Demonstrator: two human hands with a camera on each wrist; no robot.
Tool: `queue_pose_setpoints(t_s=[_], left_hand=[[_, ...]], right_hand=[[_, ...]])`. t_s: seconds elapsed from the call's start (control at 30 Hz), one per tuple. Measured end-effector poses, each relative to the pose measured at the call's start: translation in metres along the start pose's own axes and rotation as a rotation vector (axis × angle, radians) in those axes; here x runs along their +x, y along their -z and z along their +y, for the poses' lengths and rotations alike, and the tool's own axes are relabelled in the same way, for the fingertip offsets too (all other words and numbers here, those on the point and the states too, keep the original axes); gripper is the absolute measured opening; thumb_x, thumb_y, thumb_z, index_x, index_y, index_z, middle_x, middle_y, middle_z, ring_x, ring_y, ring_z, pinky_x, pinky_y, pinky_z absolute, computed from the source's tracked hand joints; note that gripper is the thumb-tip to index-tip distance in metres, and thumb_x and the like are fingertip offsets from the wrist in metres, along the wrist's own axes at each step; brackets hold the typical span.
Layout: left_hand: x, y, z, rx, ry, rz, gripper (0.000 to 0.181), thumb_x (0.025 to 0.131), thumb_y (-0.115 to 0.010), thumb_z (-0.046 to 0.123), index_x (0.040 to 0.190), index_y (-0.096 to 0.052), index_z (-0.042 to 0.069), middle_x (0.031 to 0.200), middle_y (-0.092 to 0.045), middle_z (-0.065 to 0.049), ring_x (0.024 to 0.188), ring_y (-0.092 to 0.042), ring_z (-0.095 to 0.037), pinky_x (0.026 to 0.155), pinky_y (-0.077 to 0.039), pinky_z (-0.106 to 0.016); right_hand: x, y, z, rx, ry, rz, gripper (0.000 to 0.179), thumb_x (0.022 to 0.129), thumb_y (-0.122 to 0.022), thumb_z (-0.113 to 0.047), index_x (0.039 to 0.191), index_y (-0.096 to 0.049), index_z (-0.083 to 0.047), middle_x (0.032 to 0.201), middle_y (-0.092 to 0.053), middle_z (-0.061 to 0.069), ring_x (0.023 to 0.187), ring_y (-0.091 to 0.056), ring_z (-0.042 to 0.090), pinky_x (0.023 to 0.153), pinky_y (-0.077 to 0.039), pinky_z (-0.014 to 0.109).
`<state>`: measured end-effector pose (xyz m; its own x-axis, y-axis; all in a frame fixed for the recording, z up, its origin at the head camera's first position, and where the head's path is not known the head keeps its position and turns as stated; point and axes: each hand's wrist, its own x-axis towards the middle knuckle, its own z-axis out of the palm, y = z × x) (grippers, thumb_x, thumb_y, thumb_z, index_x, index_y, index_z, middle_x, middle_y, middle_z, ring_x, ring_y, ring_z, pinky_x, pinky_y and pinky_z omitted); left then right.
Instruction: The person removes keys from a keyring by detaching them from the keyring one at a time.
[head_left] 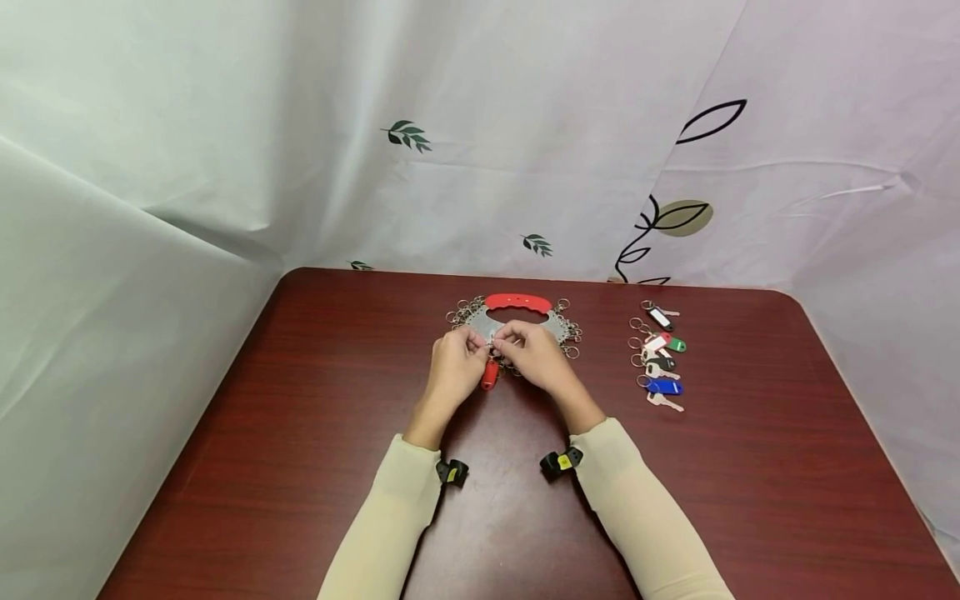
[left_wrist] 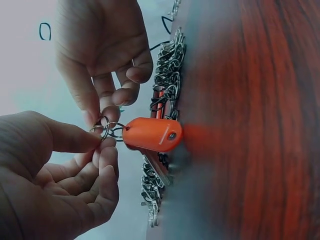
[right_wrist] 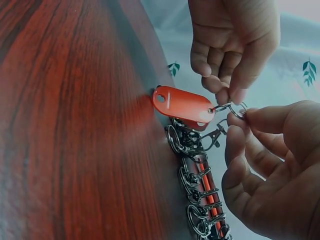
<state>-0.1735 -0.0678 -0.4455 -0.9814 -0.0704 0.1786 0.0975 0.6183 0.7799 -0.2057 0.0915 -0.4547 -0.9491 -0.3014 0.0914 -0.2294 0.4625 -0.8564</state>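
My left hand (head_left: 457,363) and right hand (head_left: 532,355) meet at the near edge of a metal key holder (head_left: 477,317) with a red handle (head_left: 517,302). Thumb and forefinger of the left hand pinch small metal rings (left_wrist: 105,129) from one side. From the other side, the right hand pinches them too, tips almost touching. A red key tag (right_wrist: 182,103) hangs from the ring, and part of a key (left_wrist: 156,169) shows behind it in the left wrist view. Metal clips and rings (right_wrist: 197,200) line the holder's rim. Fingertips partly hide the rings.
To the right, several tagged keys lie in a loose column: a black tag (head_left: 660,317), a green tag (head_left: 677,344), a blue tag (head_left: 664,387) and others. A white patterned curtain (head_left: 480,150) rises behind the brown table (head_left: 315,400).
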Motion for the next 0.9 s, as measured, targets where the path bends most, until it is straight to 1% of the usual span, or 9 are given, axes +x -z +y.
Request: queue_pose_setpoints(t_s=[0.23,0.37,0.53,0.67,0.77,0.9], left_hand=[[-0.0009,0.0015,0.0017,-0.001,0.005,-0.008,0.007,0.087,-0.072,0.002,0.082,-0.068,0.004,0.071,-0.064,-0.005,0.064,-0.055,-0.016,0.063,-0.047,-0.029],[-0.0004,0.0016,0.002,-0.004,0.009,-0.002,0.007,0.087,-0.072,0.002,0.081,-0.069,0.005,0.069,-0.064,-0.005,0.063,-0.055,-0.016,0.062,-0.047,-0.029],[-0.0006,0.0001,0.0032,-0.002,0.018,0.026,0.008,0.085,-0.07,0.001,0.079,-0.069,0.006,0.068,-0.064,-0.004,0.063,-0.056,-0.017,0.062,-0.047,-0.03],[-0.0004,-0.0013,0.0033,-0.005,0.023,0.036,0.007,0.085,-0.071,0.002,0.079,-0.07,0.006,0.069,-0.066,-0.005,0.064,-0.059,-0.017,0.063,-0.049,-0.031],[0.0002,-0.0012,0.0029,-0.008,0.017,0.025,0.005,0.085,-0.074,0.004,0.081,-0.071,0.006,0.071,-0.07,-0.006,0.065,-0.062,-0.018,0.064,-0.051,-0.031],[0.0007,0.0016,0.0019,-0.014,-0.008,0.009,0.005,0.085,-0.075,0.006,0.085,-0.071,0.006,0.076,-0.073,-0.007,0.068,-0.066,-0.018,0.066,-0.053,-0.032]], right_hand=[[-0.0007,-0.0014,-0.0001,-0.03,0.039,0.026,0.006,0.096,-0.07,-0.013,0.095,-0.074,-0.009,0.076,-0.07,0.005,0.066,-0.059,0.01,0.062,-0.048,0.027],[-0.0006,-0.0026,-0.0001,-0.083,0.081,0.048,0.007,0.097,-0.071,-0.013,0.097,-0.076,-0.009,0.074,-0.068,0.002,0.066,-0.056,0.011,0.065,-0.046,0.029],[-0.0007,-0.0025,-0.0025,-0.145,0.117,0.057,0.01,0.098,-0.07,-0.014,0.099,-0.079,-0.01,0.079,-0.071,0.002,0.071,-0.058,0.012,0.074,-0.049,0.032],[-0.0008,-0.0007,-0.0036,-0.165,0.12,0.043,0.011,0.098,-0.07,-0.015,0.101,-0.079,-0.01,0.082,-0.073,0.002,0.073,-0.06,0.012,0.074,-0.05,0.032],[-0.0009,0.0014,-0.0032,-0.172,0.125,0.032,0.01,0.097,-0.07,-0.013,0.102,-0.079,-0.01,0.087,-0.076,0.003,0.075,-0.061,0.011,0.074,-0.05,0.031],[-0.0011,0.0035,-0.0023,-0.2,0.145,0.021,0.01,0.097,-0.071,-0.012,0.103,-0.078,-0.009,0.097,-0.078,0.005,0.08,-0.065,0.014,0.076,-0.053,0.033]])
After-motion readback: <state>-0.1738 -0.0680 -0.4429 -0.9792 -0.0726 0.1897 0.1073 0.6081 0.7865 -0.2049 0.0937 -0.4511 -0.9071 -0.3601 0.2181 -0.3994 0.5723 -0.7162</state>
